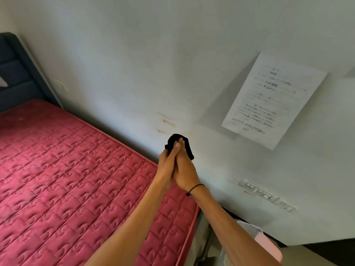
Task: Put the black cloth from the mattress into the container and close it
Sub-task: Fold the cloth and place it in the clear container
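The black cloth [189, 148] is bunched up and held in the air in front of the white wall, above the right edge of the red quilted mattress [76, 179]. My left hand [167, 166] and my right hand [185, 169] are pressed together around it, fingers pointing up. A black band circles my right wrist. At the lower right, partly behind my right forearm, a pale container with a pink part [267, 244] shows; whether it stands open I cannot tell.
A dark blue padded headboard [13, 73] stands at the far left. A printed paper sheet [272, 100] hangs on the wall at the right. A white socket strip [267, 194] sits low on the wall. A narrow gap runs between the mattress and the container.
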